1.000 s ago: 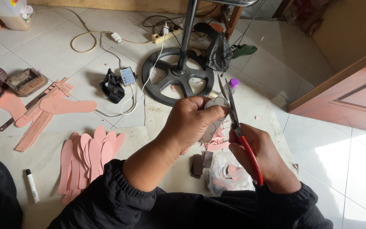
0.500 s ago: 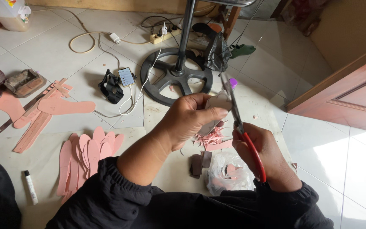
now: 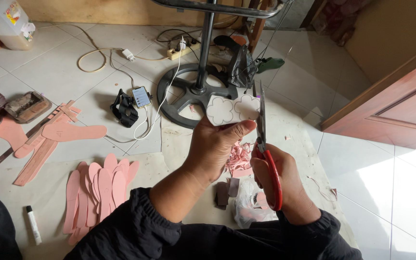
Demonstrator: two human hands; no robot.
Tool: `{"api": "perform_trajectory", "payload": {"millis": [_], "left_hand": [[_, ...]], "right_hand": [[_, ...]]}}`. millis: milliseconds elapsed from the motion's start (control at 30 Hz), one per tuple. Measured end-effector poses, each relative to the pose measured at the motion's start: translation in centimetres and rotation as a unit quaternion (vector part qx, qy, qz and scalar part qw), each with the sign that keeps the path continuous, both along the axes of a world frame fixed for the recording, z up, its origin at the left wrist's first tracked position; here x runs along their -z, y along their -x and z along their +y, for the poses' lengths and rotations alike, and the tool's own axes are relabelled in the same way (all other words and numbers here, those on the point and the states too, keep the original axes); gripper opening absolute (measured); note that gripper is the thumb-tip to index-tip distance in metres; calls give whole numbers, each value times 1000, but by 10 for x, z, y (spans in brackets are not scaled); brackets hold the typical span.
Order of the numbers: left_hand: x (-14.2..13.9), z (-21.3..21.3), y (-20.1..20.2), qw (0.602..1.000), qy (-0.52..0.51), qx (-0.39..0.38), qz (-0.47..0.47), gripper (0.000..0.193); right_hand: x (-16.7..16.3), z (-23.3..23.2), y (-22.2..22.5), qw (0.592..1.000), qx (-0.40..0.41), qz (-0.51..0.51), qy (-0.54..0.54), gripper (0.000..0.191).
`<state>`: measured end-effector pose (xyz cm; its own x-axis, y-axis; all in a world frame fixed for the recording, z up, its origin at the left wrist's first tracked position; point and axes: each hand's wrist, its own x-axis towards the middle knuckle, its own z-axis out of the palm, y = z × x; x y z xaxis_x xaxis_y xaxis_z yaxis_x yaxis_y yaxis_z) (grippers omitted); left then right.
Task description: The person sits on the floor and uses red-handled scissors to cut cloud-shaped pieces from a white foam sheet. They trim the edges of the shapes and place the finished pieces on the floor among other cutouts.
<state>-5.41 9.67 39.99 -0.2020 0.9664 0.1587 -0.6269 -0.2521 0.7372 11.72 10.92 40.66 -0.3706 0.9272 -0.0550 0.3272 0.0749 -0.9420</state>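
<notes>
While pink shoe-sole cutouts [image 3: 99, 190] fan across paper sheet's [image 3: 49, 192] left part, left hand [image 3: 217, 147] pinches pale flower-shaped foam piece [image 3: 231, 110] above sheet's far edge, thumb on top. Red-handled scissors [image 3: 266, 154] just right, blades upright touching piece's right edge. Right hand [image 3: 285, 185] closed around handles, near sheet's right edge.
</notes>
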Motion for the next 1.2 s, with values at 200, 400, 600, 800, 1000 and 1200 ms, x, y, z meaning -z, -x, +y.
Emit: {"api": "perform_trajectory", "payload": {"millis": [200, 400, 600, 800, 1000, 1200], "left_hand": [[-7, -5, -2, 996, 28, -64, 50, 27], [-5, -10, -5, 995, 37, -62, 62, 21], [-7, -12, -10, 998, 22, -59, 23, 19], [-9, -13, -13, 998, 18, -57, -8, 17], [-10, -14, -12, 998, 15, -62, -7, 18], [-11, -18, -6, 997, -1, -72, 11, 17]], "right_hand": [[1, 0, 1, 999, -25, -31, -20, 14], [-1, -2, -1, 998, -41, -45, -33, 12], [0, -3, 4, 998, -43, -20, -41, 10], [2, -5, 7, 997, -32, -22, -66, 9], [5, -7, 9, 999, -15, -13, -45, 10], [5, -6, 6, 997, -33, -23, -62, 12]]}}
